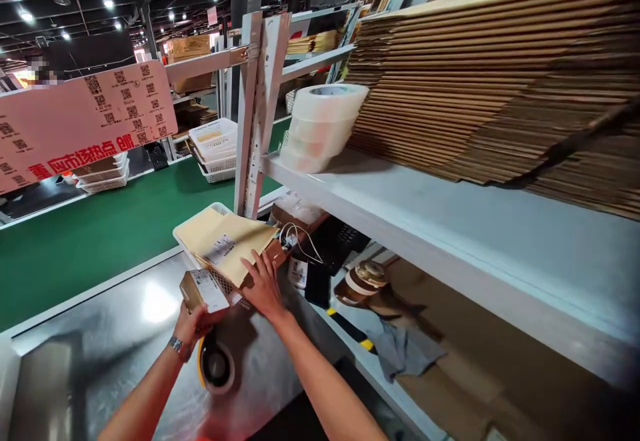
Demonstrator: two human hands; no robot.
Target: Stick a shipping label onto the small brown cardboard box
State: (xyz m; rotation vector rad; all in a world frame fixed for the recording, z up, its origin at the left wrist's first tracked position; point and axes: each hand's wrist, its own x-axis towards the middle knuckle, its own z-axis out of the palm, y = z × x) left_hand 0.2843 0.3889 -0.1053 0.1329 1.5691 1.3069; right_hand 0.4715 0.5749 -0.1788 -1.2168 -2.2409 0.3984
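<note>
Head view, packing station. Left hand (193, 324), wristwatch on the wrist, closed around a small labelled carton (203, 291), gripped from below and held just above the steel tabletop (100, 354). Right hand (263, 287), at 3 o'clock from the carton, fingers spread and laid flat on a padded kraft mailer (225, 241); nothing pinched. Mailer, shipping label upward, resting in a white plastic basket (180, 235), at 12 o'clock from the carton. Yellow tape dispenser (216, 364) on the tabletop at 6 o'clock, directly beneath the left wrist. Stacked rolls of clear tape (323, 127) on the white shelf (450, 227) at 1 o'clock; flattened corrugated sheets (500, 81) piled at 2 o'clock; green conveyor belt (90, 241) at 10 o'clock.

Likely hazards, judged from this arrangement: carton supported only at its lower end, so liable to tip out of the grip if tilted further; mailer overhanging the basket rim, so liable to slide off under sideways pressure from the flat right palm; left wrist close above the dispenser, so liable to knock it or graze its cutter when lowered.
</note>
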